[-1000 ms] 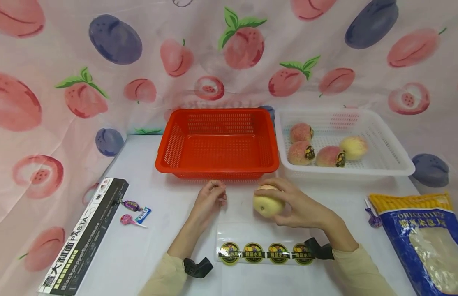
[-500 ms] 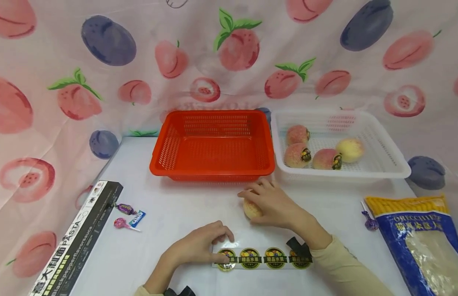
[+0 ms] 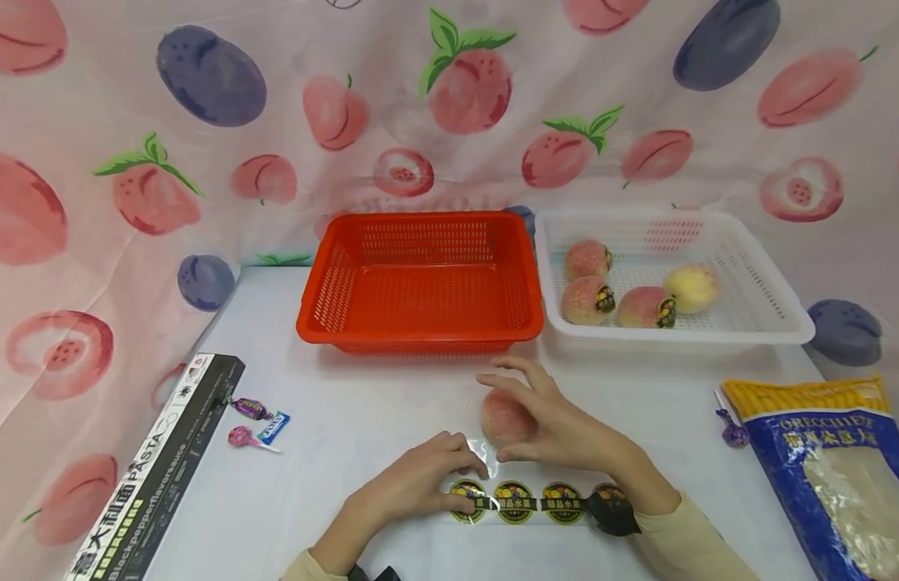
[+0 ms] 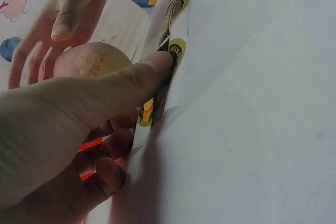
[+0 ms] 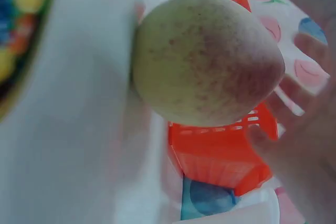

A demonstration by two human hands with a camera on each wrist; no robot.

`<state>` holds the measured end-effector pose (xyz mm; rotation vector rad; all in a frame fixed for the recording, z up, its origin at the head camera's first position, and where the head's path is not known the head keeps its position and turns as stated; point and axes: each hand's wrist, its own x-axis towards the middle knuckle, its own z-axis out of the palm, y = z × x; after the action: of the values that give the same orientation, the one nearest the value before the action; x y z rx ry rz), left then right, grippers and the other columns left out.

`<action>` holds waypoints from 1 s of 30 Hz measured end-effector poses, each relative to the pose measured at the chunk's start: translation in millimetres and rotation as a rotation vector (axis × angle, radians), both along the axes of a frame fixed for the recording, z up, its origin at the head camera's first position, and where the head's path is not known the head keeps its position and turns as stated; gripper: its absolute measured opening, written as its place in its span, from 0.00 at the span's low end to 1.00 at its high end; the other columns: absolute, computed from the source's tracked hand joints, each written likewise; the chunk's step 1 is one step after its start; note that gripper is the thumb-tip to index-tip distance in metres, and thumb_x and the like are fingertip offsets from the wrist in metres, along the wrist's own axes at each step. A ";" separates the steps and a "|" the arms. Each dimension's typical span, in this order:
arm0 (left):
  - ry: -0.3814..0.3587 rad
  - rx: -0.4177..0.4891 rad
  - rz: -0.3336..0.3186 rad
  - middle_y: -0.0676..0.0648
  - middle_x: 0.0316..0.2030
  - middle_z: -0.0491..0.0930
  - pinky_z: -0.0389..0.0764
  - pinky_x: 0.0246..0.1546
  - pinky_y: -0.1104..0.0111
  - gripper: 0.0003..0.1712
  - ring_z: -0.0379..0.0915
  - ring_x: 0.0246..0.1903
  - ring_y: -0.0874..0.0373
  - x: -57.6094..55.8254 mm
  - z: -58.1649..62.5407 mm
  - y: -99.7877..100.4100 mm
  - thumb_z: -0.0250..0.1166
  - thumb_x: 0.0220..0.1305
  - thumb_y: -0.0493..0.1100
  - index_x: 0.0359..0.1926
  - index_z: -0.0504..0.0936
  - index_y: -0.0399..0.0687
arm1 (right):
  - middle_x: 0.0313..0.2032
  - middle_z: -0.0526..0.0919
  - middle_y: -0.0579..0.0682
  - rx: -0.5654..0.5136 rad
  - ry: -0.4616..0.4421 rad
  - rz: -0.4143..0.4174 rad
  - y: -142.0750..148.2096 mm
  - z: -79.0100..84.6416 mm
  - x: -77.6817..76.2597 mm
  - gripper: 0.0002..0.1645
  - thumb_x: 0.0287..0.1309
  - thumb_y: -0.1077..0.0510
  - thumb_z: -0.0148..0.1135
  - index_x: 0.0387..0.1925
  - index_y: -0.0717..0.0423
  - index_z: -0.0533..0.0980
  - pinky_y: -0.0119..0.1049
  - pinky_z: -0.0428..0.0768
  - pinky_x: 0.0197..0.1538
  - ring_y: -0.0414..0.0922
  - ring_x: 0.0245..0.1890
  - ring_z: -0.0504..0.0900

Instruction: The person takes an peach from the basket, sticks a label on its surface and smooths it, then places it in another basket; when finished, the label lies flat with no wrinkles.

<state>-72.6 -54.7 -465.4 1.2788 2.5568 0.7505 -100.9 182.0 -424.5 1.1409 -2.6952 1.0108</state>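
Observation:
A peach rests on the white table, pinkish on top in the head view and yellow-green low down in the right wrist view. Around it my right hand has its fingers spread, and the right wrist view shows a gap between palm and peach. A clear sheet with a row of round fruit stickers lies nearer to me. My left hand rests at the sheet's left end, thumb on the leftmost sticker, fingers bent with a gap from the thumb.
At the back stand a red basket and a white basket with several peaches, some bearing stickers. A pasta box and sweets lie left. A lollipop and blue pasta bag lie right.
My left hand has come down from near the red basket onto the sticker sheet. The right hand has set the peach down, turned it pink side up, and loosened round it.

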 end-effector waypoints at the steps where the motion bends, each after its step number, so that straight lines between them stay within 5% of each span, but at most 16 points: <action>1: 0.002 0.005 -0.005 0.61 0.32 0.69 0.66 0.36 0.82 0.19 0.62 0.35 0.71 -0.2 0.2 0.6 0.68 0.44 0.57 0.40 0.77 0.66 | 0.60 0.55 0.41 -0.037 0.012 -0.010 1.1 0.8 3.5 0.47 0.36 0.40 0.69 0.61 0.40 0.59 0.40 0.63 0.59 0.38 0.61 0.54; 3: 0.003 0.008 -0.010 0.62 0.32 0.70 0.67 0.36 0.83 0.17 0.62 0.36 0.72 -0.5 1.1 1.3 0.68 0.44 0.56 0.38 0.77 0.66 | 0.56 0.61 0.43 -0.140 0.052 0.007 2.1 1.4 11.3 0.40 0.40 0.46 0.69 0.57 0.47 0.64 0.33 0.66 0.56 0.38 0.57 0.59; 6: -0.012 -0.002 -0.015 0.63 0.33 0.70 0.68 0.38 0.82 0.15 0.63 0.37 0.72 -1.2 2.8 1.9 0.67 0.44 0.56 0.36 0.77 0.66 | 0.42 0.69 0.42 -0.251 0.020 0.157 2.3 -0.7 27.3 0.26 0.45 0.56 0.66 0.47 0.51 0.68 0.25 0.71 0.44 0.35 0.43 0.68; 9: -0.034 -0.005 -0.013 0.63 0.34 0.70 0.68 0.39 0.81 0.15 0.63 0.38 0.73 -2.3 3.3 1.6 0.67 0.44 0.56 0.36 0.76 0.65 | 0.32 0.70 0.40 -0.173 -0.167 0.336 0.8 -7.5 43.2 0.16 0.51 0.56 0.61 0.42 0.47 0.68 0.22 0.71 0.33 0.33 0.32 0.69; 11: -0.042 0.013 -0.008 0.63 0.33 0.70 0.68 0.39 0.81 0.16 0.63 0.37 0.73 -2.9 2.5 0.9 0.67 0.44 0.56 0.37 0.76 0.65 | 0.29 0.69 0.36 -0.053 -0.282 0.363 0.3 -15.3 50.1 0.12 0.55 0.53 0.57 0.41 0.42 0.67 0.20 0.71 0.30 0.30 0.28 0.68; 14: -0.047 0.041 -0.002 0.63 0.33 0.70 0.68 0.39 0.81 0.16 0.63 0.37 0.73 -3.1 1.4 0.0 0.67 0.45 0.56 0.37 0.76 0.64 | 0.26 0.69 0.36 0.032 -0.369 0.313 -0.8 -26.5 51.0 0.11 0.57 0.49 0.54 0.41 0.42 0.67 0.19 0.70 0.29 0.28 0.25 0.67; 20: -0.060 0.029 0.000 0.65 0.34 0.70 0.69 0.38 0.80 0.16 0.63 0.38 0.73 -3.1 0.4 -1.3 0.67 0.45 0.56 0.37 0.74 0.65 | 0.23 0.70 0.35 0.033 -0.493 0.185 -7.9 -30.5 45.9 0.13 0.57 0.46 0.53 0.42 0.42 0.66 0.21 0.69 0.25 0.27 0.20 0.67; 26: -0.117 0.062 0.035 0.64 0.31 0.69 0.68 0.34 0.82 0.23 0.65 0.33 0.72 -1.2 -5.5 -5.0 0.68 0.42 0.58 0.40 0.70 0.65 | 0.17 0.66 0.32 0.105 -0.418 0.024 -23.5 -35.2 50.6 0.10 0.52 0.43 0.57 0.32 0.41 0.69 0.20 0.63 0.21 0.26 0.16 0.62; 30: -0.103 0.096 0.037 0.64 0.29 0.69 0.67 0.33 0.82 0.25 0.65 0.32 0.72 -2.6 -9.8 -5.1 0.68 0.41 0.59 0.42 0.69 0.66 | 0.14 0.63 0.31 0.132 -0.360 0.003 -28.2 -37.9 52.1 0.06 0.51 0.47 0.59 0.25 0.37 0.70 0.20 0.60 0.20 0.25 0.15 0.60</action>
<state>-75.2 -59.8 -475.3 1.1893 2.4967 0.9312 -48.8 153.7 -462.4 1.0713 -3.0798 1.1537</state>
